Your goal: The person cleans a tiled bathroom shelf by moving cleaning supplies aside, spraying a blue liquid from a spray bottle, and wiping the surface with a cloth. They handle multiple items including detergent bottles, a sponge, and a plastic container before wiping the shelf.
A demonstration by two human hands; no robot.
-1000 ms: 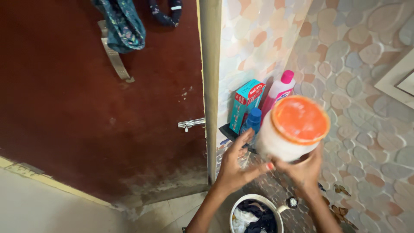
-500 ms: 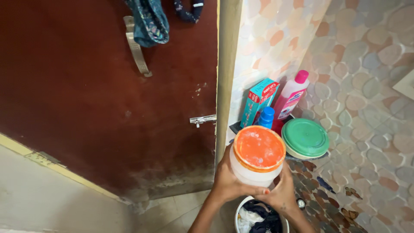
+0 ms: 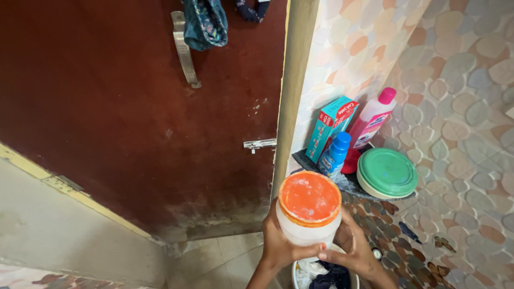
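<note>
both hands, left hand [image 3: 279, 242] and right hand [image 3: 353, 250], are gripping the jar [image 3: 308, 211], now lowering it off the shelf [image 3: 350, 184] toward the bucket [image 3: 300, 270] below.

orange-lidded white jar [image 3: 309, 211], green lid [image 3: 387, 172], maroon door [image 3: 134, 107]
</note>
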